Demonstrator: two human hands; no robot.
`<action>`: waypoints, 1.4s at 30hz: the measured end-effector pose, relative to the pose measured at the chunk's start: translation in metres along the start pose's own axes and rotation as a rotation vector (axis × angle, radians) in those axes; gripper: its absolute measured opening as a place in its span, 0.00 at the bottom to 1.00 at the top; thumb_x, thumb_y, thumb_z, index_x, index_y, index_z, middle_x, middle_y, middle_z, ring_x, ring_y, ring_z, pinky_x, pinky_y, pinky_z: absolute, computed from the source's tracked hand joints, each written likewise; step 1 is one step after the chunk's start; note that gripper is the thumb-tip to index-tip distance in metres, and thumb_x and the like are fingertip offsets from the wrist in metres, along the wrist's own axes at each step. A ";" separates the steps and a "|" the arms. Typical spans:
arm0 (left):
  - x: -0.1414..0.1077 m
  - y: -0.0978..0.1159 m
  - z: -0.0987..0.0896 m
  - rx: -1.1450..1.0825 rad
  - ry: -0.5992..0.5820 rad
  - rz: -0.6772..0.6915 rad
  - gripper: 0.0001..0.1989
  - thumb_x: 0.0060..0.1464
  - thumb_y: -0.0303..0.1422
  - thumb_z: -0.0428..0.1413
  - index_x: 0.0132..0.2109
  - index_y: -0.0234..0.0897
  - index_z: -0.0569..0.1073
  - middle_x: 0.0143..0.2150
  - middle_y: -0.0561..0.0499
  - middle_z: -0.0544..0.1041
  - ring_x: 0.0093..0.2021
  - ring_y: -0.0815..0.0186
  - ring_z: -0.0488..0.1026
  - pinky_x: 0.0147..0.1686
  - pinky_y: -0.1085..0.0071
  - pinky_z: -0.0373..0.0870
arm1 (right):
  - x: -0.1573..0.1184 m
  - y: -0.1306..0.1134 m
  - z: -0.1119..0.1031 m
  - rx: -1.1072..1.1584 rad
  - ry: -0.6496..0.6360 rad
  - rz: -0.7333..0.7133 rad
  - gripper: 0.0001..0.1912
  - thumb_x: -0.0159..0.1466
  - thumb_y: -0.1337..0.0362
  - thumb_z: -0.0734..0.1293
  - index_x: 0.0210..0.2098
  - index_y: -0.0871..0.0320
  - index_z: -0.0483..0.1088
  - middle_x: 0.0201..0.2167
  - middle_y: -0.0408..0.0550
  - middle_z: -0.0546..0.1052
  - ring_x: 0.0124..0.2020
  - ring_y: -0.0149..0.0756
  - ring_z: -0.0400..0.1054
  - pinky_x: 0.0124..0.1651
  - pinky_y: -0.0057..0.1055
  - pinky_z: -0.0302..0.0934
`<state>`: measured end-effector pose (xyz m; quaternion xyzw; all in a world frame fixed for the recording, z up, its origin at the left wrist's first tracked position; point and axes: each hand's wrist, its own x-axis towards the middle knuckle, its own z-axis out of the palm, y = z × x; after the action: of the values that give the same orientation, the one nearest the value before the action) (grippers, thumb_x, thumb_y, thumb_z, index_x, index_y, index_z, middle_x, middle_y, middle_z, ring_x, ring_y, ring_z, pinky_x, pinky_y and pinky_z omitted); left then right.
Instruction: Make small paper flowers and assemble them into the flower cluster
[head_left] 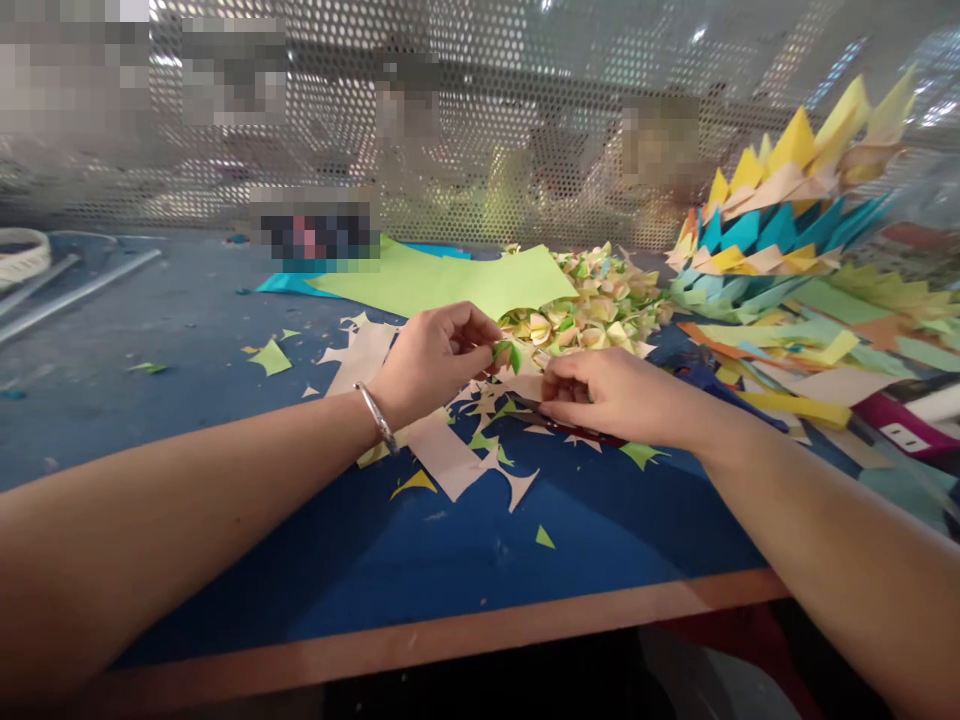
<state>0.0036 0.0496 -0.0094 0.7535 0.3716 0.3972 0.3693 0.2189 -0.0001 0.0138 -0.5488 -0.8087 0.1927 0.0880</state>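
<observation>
Leaf-like green paper piece [510,355] pinched between fingertips of left hand [429,362], raised over blue tabletop [375,590]; right hand [619,395] beside it, fingers curled narrow, contents unclear. Small, curved and creased, finish hard to judge. Around hands, pink paper strip [448,455] and jagged offcuts [517,482]. Just behind, heaped pink-and-green folded pieces [619,300], apparently many already shaped, beside lime-green sheet [480,288], largely uncut. Farther right, tiered paper model [780,235], spiky yellow, pink, teal

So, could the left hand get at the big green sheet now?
Probably yes: the green sheet lies just beyond the left hand, with nothing visible between, though that hand holds a green piece.
</observation>
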 end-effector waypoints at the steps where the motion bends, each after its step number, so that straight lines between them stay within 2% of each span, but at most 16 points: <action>1: 0.000 0.001 0.000 0.009 0.014 -0.002 0.03 0.50 0.30 0.57 0.34 0.35 0.73 0.28 0.49 0.79 0.27 0.68 0.76 0.28 0.72 0.71 | 0.000 -0.001 0.000 -0.018 -0.010 -0.001 0.05 0.61 0.64 0.66 0.31 0.58 0.72 0.22 0.43 0.75 0.23 0.31 0.68 0.27 0.28 0.55; 6: 0.002 -0.002 -0.002 0.211 0.028 0.053 0.04 0.48 0.29 0.57 0.34 0.35 0.74 0.31 0.49 0.79 0.29 0.68 0.74 0.30 0.71 0.68 | -0.001 -0.002 0.000 -0.087 -0.027 0.013 0.04 0.60 0.66 0.66 0.28 0.58 0.70 0.21 0.43 0.75 0.23 0.31 0.69 0.26 0.28 0.56; 9: 0.003 0.001 -0.010 0.414 -0.023 0.083 0.07 0.49 0.29 0.56 0.37 0.36 0.76 0.34 0.47 0.80 0.33 0.65 0.74 0.32 0.70 0.66 | -0.001 -0.002 0.000 -0.066 -0.066 0.062 0.03 0.59 0.68 0.65 0.28 0.58 0.70 0.20 0.43 0.75 0.21 0.32 0.69 0.25 0.28 0.56; 11: 0.003 0.009 -0.020 0.593 -0.098 0.079 0.09 0.50 0.30 0.55 0.38 0.36 0.77 0.35 0.46 0.80 0.34 0.63 0.74 0.31 0.68 0.62 | -0.001 -0.001 0.000 -0.057 -0.083 0.087 0.02 0.58 0.67 0.66 0.28 0.58 0.70 0.21 0.43 0.76 0.21 0.32 0.69 0.24 0.29 0.57; 14: -0.001 0.027 -0.040 0.817 -0.336 -0.014 0.10 0.52 0.38 0.55 0.31 0.37 0.77 0.31 0.46 0.79 0.29 0.61 0.71 0.29 0.67 0.57 | -0.002 0.000 -0.001 -0.060 -0.082 0.107 0.03 0.58 0.65 0.67 0.28 0.58 0.70 0.22 0.45 0.77 0.21 0.33 0.71 0.23 0.29 0.57; 16: -0.006 0.037 -0.051 0.862 -0.493 -0.114 0.15 0.51 0.46 0.57 0.30 0.38 0.77 0.29 0.47 0.78 0.28 0.61 0.71 0.28 0.68 0.56 | -0.003 -0.002 -0.001 -0.039 -0.085 0.121 0.03 0.58 0.65 0.67 0.29 0.57 0.70 0.22 0.45 0.77 0.21 0.33 0.70 0.23 0.28 0.57; 19: -0.018 0.045 -0.059 0.879 -0.575 -0.164 0.18 0.49 0.50 0.59 0.34 0.38 0.76 0.33 0.46 0.78 0.30 0.60 0.71 0.28 0.69 0.55 | -0.004 -0.007 -0.002 -0.030 -0.090 0.154 0.03 0.58 0.65 0.66 0.29 0.57 0.71 0.22 0.43 0.77 0.20 0.31 0.69 0.22 0.28 0.56; 22: -0.027 0.045 -0.059 0.877 -0.604 -0.181 0.16 0.48 0.47 0.60 0.35 0.39 0.74 0.35 0.47 0.78 0.31 0.61 0.70 0.28 0.70 0.55 | -0.004 -0.012 -0.002 -0.076 -0.072 0.182 0.04 0.57 0.64 0.68 0.26 0.57 0.71 0.21 0.42 0.76 0.19 0.30 0.68 0.21 0.27 0.55; 28: -0.026 0.043 -0.057 0.800 -0.709 -0.182 0.12 0.51 0.40 0.59 0.28 0.37 0.69 0.29 0.50 0.73 0.28 0.64 0.67 0.27 0.70 0.55 | -0.004 -0.011 -0.002 0.020 -0.105 0.206 0.04 0.54 0.66 0.68 0.24 0.56 0.68 0.18 0.42 0.74 0.18 0.31 0.67 0.20 0.27 0.55; 30: -0.024 0.044 -0.058 0.718 -0.699 -0.160 0.08 0.51 0.36 0.57 0.28 0.37 0.70 0.29 0.50 0.73 0.29 0.65 0.68 0.27 0.71 0.57 | -0.004 -0.011 -0.002 0.052 -0.091 0.204 0.04 0.53 0.67 0.68 0.24 0.56 0.67 0.18 0.41 0.73 0.17 0.31 0.66 0.20 0.27 0.54; 34: -0.027 0.047 -0.054 0.485 -0.588 -0.139 0.03 0.48 0.30 0.56 0.28 0.37 0.70 0.27 0.54 0.73 0.27 0.69 0.66 0.27 0.73 0.58 | -0.006 -0.011 -0.004 0.069 -0.041 0.065 0.06 0.52 0.68 0.68 0.21 0.56 0.65 0.17 0.38 0.70 0.19 0.27 0.63 0.22 0.26 0.54; 38: -0.035 0.045 -0.036 0.123 -0.461 -0.307 0.02 0.48 0.30 0.57 0.32 0.36 0.73 0.28 0.54 0.75 0.27 0.70 0.68 0.28 0.74 0.61 | -0.008 -0.011 -0.002 0.275 0.017 -0.007 0.03 0.53 0.68 0.67 0.25 0.56 0.66 0.17 0.37 0.69 0.18 0.26 0.62 0.22 0.25 0.54; 42: -0.042 0.039 -0.011 -0.230 -0.261 -0.340 0.06 0.49 0.32 0.62 0.34 0.35 0.74 0.34 0.51 0.79 0.34 0.68 0.74 0.36 0.72 0.67 | -0.010 -0.015 0.001 0.439 0.211 -0.076 0.06 0.56 0.63 0.68 0.27 0.57 0.66 0.20 0.39 0.70 0.19 0.27 0.62 0.21 0.26 0.55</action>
<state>-0.0132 -0.0009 0.0146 0.6780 0.3944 0.2686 0.5591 0.2099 -0.0147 0.0199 -0.5027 -0.7537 0.3023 0.2963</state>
